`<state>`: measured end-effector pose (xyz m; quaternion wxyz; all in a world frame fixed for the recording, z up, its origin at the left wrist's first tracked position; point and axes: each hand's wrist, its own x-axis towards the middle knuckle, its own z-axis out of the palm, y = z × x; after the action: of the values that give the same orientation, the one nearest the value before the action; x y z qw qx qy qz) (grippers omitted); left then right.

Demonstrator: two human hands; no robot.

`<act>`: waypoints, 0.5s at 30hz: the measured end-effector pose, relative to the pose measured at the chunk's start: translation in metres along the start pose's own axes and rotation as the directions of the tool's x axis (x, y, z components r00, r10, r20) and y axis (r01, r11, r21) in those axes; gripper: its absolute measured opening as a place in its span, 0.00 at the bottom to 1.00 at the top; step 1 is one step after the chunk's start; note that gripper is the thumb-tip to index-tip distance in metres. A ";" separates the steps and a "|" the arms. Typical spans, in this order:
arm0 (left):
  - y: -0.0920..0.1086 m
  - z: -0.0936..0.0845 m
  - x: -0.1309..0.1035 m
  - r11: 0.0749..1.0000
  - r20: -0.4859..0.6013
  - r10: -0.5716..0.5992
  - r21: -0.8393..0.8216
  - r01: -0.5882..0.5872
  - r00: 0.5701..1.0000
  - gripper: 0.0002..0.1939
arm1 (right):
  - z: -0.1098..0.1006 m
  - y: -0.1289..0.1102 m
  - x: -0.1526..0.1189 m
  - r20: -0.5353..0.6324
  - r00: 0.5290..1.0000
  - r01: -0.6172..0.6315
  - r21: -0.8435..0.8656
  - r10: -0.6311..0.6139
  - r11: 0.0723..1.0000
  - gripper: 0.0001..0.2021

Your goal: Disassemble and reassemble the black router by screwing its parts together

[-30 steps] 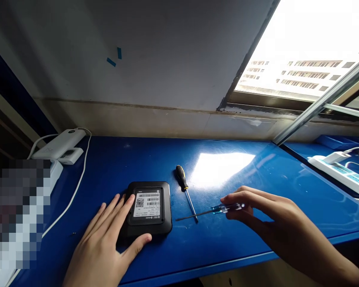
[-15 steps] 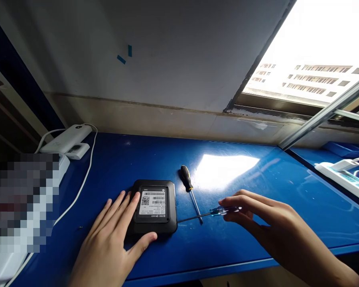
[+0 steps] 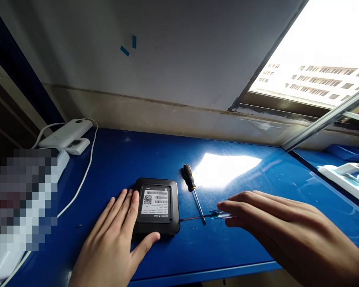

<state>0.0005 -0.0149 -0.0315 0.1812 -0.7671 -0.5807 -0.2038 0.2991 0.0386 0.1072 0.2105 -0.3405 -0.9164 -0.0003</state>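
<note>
A flat black box (image 3: 173, 191) with rounded corners lies on the blue table, a white label with a QR code on its upper face. My left hand (image 3: 113, 239) is spread, its fingers over the box's left side and its thumb along the near edge. In my right hand (image 3: 266, 215), fingers and thumb close round the clear blue handle of a screwdriver (image 3: 217, 214). Its thin shaft points left, and the tip meets the right edge of the box near the front corner. Behind that shaft lies a second screwdriver (image 3: 189, 175) with a black and yellow handle.
On the left are a white device (image 3: 66, 132) and a white cable (image 3: 84, 181), beside a pixelated area. A white power strip (image 3: 344, 183) stands at the right beyond a metal frame (image 3: 317, 125). A wall (image 3: 179, 59) with a window closes off the back.
My right hand has turned over the screwdriver handle, covering more of it. The left hand stays on the box. The whole view has shifted slightly.
</note>
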 end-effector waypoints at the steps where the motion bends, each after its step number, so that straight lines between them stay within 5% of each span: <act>1: 0.000 0.000 0.000 1.000 -0.005 0.001 -0.002 -0.001 1.000 0.50 | 0.000 -0.003 0.003 0.018 0.998 0.066 -0.030 -0.066 0.997 0.13; 5: 0.001 0.000 0.000 1.000 -0.011 -0.004 -0.010 0.004 1.000 0.49 | 0.006 -0.021 0.015 0.020 0.984 0.175 -0.180 -0.175 0.968 0.16; 9: 0.000 0.000 -0.002 1.000 0.009 -0.008 -0.026 0.008 1.000 0.50 | 0.012 -0.041 0.028 -0.111 0.982 0.122 -0.239 -0.152 0.963 0.20; 15: 0.001 -0.001 -0.003 0.999 0.041 -0.027 -0.045 0.029 0.999 0.48 | -0.003 -0.036 0.037 0.025 0.989 0.149 -0.134 -0.147 0.980 0.21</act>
<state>0.0008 -0.0185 -0.0319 0.1492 -0.7668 -0.5899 -0.2041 0.2522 0.0334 0.1290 0.1796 -0.2850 -0.9385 -0.0757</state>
